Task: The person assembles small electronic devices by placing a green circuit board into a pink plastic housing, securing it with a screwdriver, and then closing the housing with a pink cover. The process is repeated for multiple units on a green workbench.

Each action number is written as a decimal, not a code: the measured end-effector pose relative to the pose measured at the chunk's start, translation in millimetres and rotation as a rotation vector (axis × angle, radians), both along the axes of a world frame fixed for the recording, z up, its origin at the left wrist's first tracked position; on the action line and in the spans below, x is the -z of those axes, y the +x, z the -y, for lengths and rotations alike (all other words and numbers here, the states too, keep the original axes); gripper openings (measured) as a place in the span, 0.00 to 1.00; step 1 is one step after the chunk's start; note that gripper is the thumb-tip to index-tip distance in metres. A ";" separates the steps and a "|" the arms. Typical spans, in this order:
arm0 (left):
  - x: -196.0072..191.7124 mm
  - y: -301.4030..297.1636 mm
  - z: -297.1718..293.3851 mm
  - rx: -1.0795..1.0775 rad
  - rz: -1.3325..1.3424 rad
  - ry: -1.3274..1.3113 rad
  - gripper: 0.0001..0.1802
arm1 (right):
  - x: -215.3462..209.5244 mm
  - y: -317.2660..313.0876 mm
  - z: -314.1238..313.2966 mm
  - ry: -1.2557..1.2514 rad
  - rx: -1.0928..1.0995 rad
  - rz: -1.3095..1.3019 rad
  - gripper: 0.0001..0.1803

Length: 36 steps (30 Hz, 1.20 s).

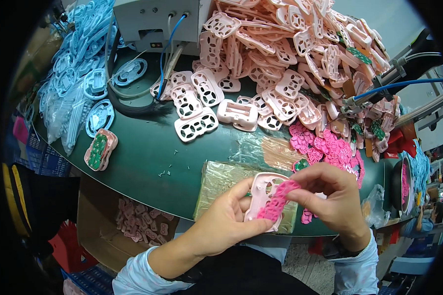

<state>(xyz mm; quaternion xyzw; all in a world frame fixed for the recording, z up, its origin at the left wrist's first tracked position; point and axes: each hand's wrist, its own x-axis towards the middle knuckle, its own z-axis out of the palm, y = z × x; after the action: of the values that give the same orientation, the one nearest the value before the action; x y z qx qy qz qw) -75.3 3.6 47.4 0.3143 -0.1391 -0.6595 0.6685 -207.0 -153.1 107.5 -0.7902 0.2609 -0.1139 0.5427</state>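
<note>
two hands meet above the near edge of the green bench (147, 162): my left hand (226, 221) grips a pale pink plastic shell (262, 189), my right hand (332, 196) pinches a bright pink rubber pad (276, 200) lying across that shell.

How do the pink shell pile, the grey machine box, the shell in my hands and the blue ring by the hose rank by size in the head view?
1. pink shell pile
2. grey machine box
3 and 4. pink shell and blue ring look alike; the shell sits nearer, so unsure.
</note>
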 end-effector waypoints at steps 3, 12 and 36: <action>-1.6 -1.8 2.0 0.011 0.084 0.033 0.33 | -3.3 3.5 -1.9 -0.146 -0.033 -0.084 0.10; 5.4 -3.5 0.9 0.005 0.065 -0.017 0.30 | 2.8 5.0 10.5 -0.012 -0.114 -0.024 0.08; -3.9 15.5 -0.8 -0.045 0.127 -0.107 0.39 | 25.1 -3.1 17.2 0.677 -0.011 0.124 0.15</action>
<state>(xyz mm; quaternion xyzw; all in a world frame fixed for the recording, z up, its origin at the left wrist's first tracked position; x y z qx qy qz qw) -59.8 4.4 51.3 0.3224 -0.2091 -0.6149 0.6887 -210.0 -170.2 82.4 -0.5581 0.2464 -0.0658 0.7896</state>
